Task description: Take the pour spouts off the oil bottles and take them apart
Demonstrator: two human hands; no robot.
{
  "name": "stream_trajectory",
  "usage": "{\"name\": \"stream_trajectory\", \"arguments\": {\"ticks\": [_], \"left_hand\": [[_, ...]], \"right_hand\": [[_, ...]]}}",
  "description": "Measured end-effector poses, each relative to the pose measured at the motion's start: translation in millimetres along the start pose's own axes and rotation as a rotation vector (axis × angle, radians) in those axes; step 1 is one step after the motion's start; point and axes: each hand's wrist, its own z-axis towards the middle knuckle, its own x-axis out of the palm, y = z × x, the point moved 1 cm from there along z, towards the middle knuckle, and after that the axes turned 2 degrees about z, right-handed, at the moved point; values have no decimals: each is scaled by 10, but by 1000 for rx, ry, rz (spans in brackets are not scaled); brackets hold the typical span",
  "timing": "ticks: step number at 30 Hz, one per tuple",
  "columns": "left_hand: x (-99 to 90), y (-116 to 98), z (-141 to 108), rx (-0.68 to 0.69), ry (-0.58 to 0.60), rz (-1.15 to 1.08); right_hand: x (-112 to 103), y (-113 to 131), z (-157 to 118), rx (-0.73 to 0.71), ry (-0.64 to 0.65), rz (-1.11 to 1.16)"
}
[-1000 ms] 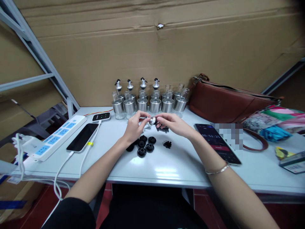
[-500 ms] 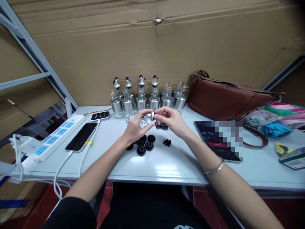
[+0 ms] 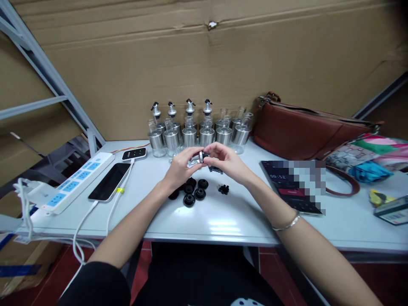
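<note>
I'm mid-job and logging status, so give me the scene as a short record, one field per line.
Left hand: grips a silver spout piece
Right hand: pinches a black fitting at the end of that piece
Nearest the person: several round black stoppers; a cluster of small black pieces to their right
Behind the hands: two rows of silver-banded glass bottles; four back-row ones carry pourers
Left side: power strip, smartphone
Right side: phone with lit screen, brown handbag

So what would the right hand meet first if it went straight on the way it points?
The right hand would first meet the silver-and-black piece at its fingertips, then probably the left hand; depth is unclear.
</note>
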Motion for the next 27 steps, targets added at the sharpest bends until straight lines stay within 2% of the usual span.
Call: {"name": "stream_trajectory", "arguments": {"ticks": [6,13,17,21,27], "left_hand": [[23,-8,-8,-60,-70,-29],[7,9,-30,81,-47,25],[-99,14,18,137,-3,38],[-255,-15,97,158,63,66],[-412,-104,146,78,160,33]], "right_hand": [[70,-24,-27,-15,-35,-147],[75,-48,-25,21,42,-199],[103,-36,-12,-4,51,-104],[165,6,-10,-65,8,-70],[194,89,-72,-150,-21,-273]]}}
